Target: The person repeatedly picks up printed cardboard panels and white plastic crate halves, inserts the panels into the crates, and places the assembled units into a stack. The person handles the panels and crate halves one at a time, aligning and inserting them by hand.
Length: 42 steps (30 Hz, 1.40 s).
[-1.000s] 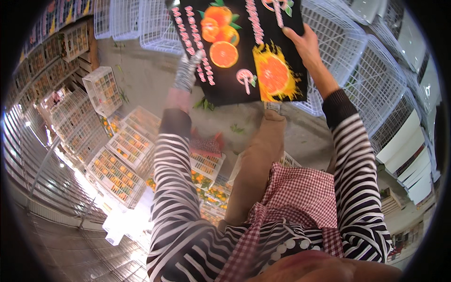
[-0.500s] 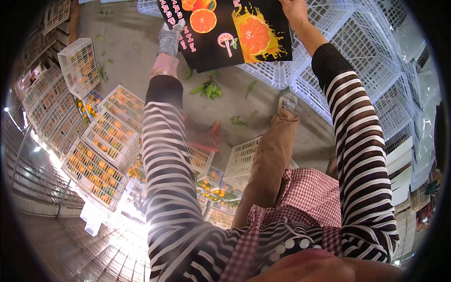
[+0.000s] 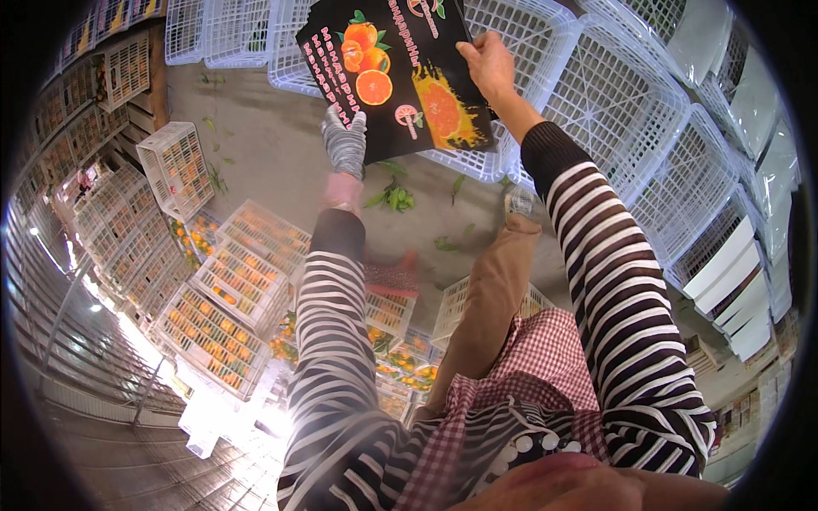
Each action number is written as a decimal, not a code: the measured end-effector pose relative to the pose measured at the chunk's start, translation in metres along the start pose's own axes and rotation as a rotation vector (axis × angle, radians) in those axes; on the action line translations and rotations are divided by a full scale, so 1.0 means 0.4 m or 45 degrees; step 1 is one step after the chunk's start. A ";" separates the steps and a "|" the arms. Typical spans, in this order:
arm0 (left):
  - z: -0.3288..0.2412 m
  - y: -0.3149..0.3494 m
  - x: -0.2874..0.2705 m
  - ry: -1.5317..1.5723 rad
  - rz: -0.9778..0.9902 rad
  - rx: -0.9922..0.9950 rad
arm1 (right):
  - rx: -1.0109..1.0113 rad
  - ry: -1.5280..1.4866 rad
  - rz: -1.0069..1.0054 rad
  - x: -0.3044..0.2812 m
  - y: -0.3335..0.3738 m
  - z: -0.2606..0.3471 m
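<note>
Stacks of empty white plastic lattice crates [image 3: 613, 94] are filling the far side, crates of oranges [image 3: 213, 315] sitting on the concrete floor [image 3: 256, 153] at left. Flat black cardboard sheet printed with oranges [image 3: 396, 72] is being held up over the empty crates. Both hands are gripping it: grey-gloved left hand [image 3: 345, 140] clamping the near left edge, bare right hand [image 3: 487, 64] the right edge.

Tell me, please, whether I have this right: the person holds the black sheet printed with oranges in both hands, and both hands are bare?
Not quite. The head view shows the left hand in a grey knitted glove; only the right hand is bare. The rest stands: both hands hold the black sheet printed with oranges, one at each edge.
</note>
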<state>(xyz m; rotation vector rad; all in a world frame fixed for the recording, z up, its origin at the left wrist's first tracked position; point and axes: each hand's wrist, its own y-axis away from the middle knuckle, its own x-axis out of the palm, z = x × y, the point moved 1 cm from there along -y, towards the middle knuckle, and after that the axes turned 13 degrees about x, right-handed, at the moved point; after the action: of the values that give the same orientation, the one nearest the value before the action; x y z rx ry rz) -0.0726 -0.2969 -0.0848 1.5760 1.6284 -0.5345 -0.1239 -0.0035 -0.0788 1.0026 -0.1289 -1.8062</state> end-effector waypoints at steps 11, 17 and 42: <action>-0.152 0.112 0.061 0.233 0.028 0.170 | -0.607 0.830 0.032 -0.062 0.017 0.018; -0.358 0.201 0.046 0.133 0.103 0.463 | -0.618 0.598 0.482 -0.093 0.140 0.165; -1.329 0.631 0.235 -0.304 0.802 1.529 | 0.084 -0.459 -0.994 -1.374 0.294 -0.697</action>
<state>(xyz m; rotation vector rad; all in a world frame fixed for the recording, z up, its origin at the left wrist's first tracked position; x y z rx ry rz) 0.0481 0.2027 0.2167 2.5608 0.4595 -1.4017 0.2228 0.4827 0.1136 0.8123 -0.0116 -2.7062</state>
